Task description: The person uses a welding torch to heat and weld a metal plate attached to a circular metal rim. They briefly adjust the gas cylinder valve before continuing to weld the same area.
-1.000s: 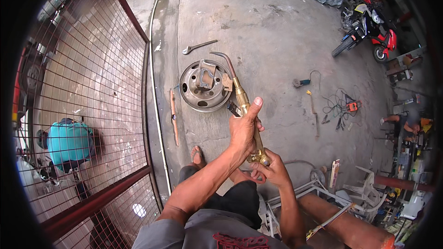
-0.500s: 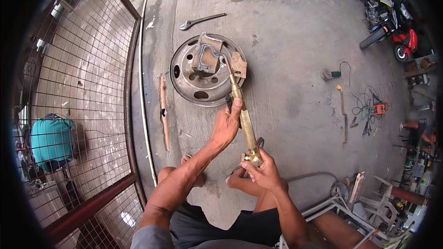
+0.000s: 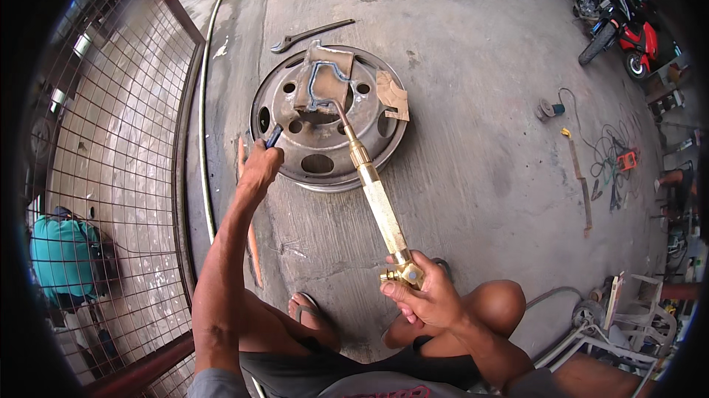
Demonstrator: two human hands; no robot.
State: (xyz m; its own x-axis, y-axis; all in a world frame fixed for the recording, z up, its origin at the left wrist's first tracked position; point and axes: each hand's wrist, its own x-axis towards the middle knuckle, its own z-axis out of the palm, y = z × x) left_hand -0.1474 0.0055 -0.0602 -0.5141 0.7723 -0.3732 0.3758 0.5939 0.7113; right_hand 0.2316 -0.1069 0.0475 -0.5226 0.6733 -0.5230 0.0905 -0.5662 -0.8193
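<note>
The torch (image 3: 384,212) was positioned over the near side of the wheel (image 3: 295,158), its valve end grasped by the right hand (image 3: 428,294). The fingers were closed around the valve end; the handle and the bent nozzle extended forward of the grip, upward and slightly to the left. The nozzle tip was located at the near edge of the plate (image 3: 325,88); whether contact was made could not be told.

The dark rod (image 3: 274,136) was grasped by the left hand (image 3: 258,165), with its end projecting from the closed fingers over the left side of the wheel, well apart from the torch handle.

The plate was supported on the middle of the wheel, and a blue-grey line was visible on its face. The cardboard (image 3: 391,95) was placed at the wheel's right rim. The wheel was laid flat on the floor (image 3: 473,139). Just beyond it was located the wrench (image 3: 317,35); to the left, partly covered by the left arm, the strip (image 3: 253,246). The grinder (image 3: 549,109) was situated well to the right. The left side was bounded by the mesh (image 3: 133,139).
</note>
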